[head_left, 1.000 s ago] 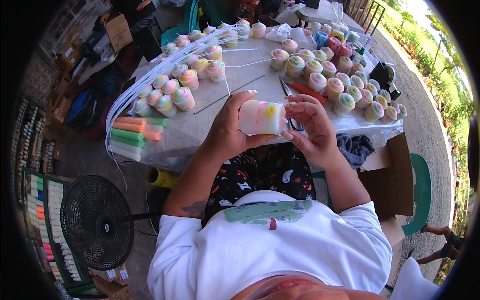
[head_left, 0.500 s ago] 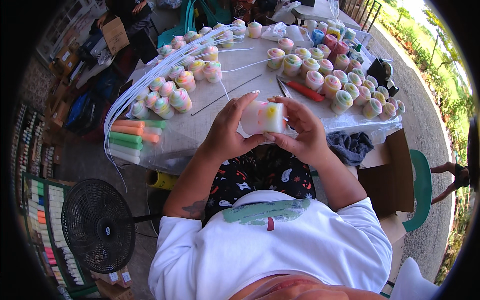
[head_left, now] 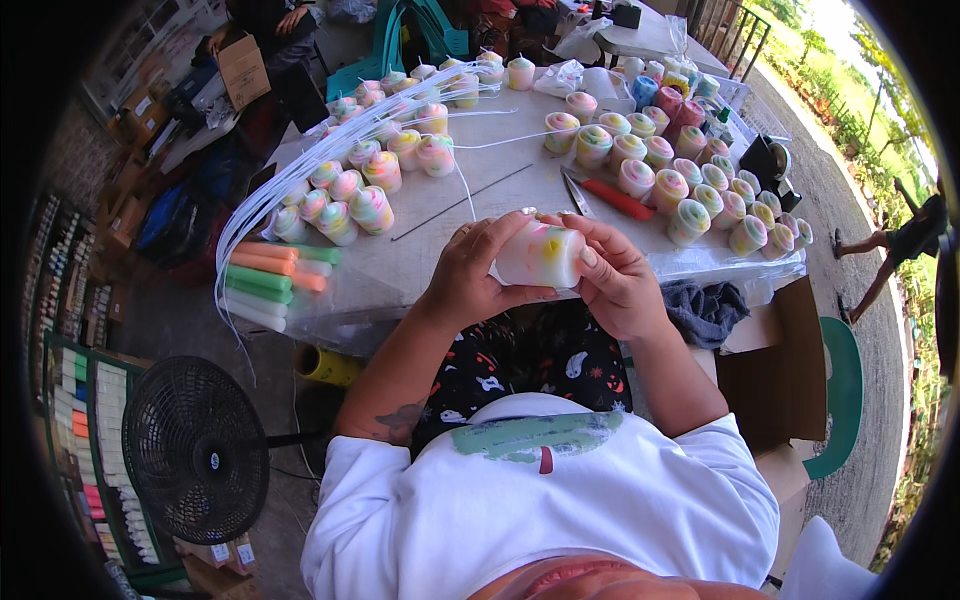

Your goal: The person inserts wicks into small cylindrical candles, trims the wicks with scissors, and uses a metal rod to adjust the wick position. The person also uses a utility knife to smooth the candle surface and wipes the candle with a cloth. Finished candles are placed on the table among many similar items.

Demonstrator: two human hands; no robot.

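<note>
A white candle with yellow and pink patches [head_left: 538, 256] lies on its side between my two hands, above the near edge of the table. My left hand [head_left: 468, 262] wraps round one end of it. Fingers and thumb of my right hand [head_left: 620, 275] close on the other end. Just beyond lie a red-handled tool with a metal blade [head_left: 617, 198] and a thin metal rod [head_left: 462, 202]. Swirled pastel candles stand in two groups, left [head_left: 383, 172] and right [head_left: 690, 222]. Across the left group runs a bundle of long white wicks [head_left: 300, 168].
Orange, green and white candle sticks [head_left: 262, 285] lie at the table's left corner. A tape dispenser [head_left: 770, 165] stands on the right, near a dark cloth [head_left: 705, 312] and an open carton [head_left: 770, 360]. A black fan [head_left: 197, 450] is at lower left. Someone walks outside [head_left: 905, 240].
The candle has turned a little in my hands, and my right thumb has moved up to its end. The view has shifted slightly. The person outside shows more fully at the right.
</note>
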